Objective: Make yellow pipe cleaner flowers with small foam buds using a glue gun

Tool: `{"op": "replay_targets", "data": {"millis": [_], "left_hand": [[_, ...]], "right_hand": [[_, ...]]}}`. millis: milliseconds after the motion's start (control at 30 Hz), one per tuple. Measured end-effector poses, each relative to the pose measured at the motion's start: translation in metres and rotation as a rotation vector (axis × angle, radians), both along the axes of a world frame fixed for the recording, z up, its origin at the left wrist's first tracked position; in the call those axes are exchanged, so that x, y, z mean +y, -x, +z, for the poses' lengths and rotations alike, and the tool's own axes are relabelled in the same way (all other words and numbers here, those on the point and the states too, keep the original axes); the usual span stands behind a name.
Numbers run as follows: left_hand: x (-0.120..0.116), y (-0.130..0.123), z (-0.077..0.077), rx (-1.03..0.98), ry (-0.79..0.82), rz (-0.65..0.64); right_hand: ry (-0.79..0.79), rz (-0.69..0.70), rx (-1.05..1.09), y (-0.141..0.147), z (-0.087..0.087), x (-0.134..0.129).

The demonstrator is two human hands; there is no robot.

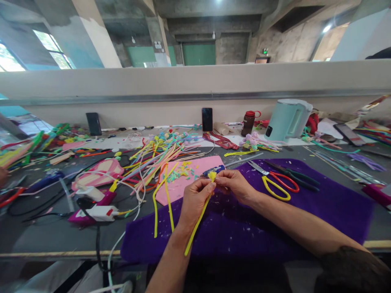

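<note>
My left hand point(198, 199) pinches a yellow pipe cleaner point(197, 231) between thumb and fingers, its long tail hanging down over the wrist. At the upper end a small bunched yellow tip point(211, 176) sticks out above the fingertips. Closed fingers of my right hand point(235, 185) meet the same piece from the right, just below that tip; their exact grip is partly hidden. Behind the hands a blue hot glue gun point(215, 170) lies at the edge of a pink sheet point(210, 163). Two bent yellow pipe cleaners point(170, 203) rest on the purple cloth point(238, 228), left of my hands.
Red-and-yellow-handled scissors point(276, 185) and dark pliers point(295, 175) lie on the right. Farther back stand a mint kettle point(285, 120), a brown bottle point(248, 124) and a phone point(207, 119). Power adapters point(97, 212) with cables and piled pipe cleaners point(165, 152) occupy the left.
</note>
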State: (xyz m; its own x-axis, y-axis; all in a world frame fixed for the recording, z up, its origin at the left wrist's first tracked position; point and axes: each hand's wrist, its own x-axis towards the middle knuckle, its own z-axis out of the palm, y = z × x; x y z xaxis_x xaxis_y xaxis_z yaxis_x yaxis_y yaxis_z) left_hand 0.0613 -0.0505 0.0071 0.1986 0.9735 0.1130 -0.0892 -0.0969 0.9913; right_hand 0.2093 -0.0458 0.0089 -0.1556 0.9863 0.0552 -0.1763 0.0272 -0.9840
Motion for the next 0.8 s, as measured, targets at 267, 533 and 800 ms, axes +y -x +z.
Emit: {"op": "replay_targets", "data": {"millis": [267,533,800], "left_hand": [[-0.0007,-0.0004,0.0013,0.030,-0.036,-0.003],[0.0037,0.0043,-0.0004,-0.093,0.117,-0.031],[0.0006,0.0027,0.0013,0.012,0.006,0.012]], "right_hand": [[-0.013,-0.003,-0.011,-0.0003,-0.0013,0.0004],[-0.030,0.036,0.035,0.0004,0.0012,-0.0026],[0.010,0.038,0.045,0.0040,0.0015,-0.0071]]}}
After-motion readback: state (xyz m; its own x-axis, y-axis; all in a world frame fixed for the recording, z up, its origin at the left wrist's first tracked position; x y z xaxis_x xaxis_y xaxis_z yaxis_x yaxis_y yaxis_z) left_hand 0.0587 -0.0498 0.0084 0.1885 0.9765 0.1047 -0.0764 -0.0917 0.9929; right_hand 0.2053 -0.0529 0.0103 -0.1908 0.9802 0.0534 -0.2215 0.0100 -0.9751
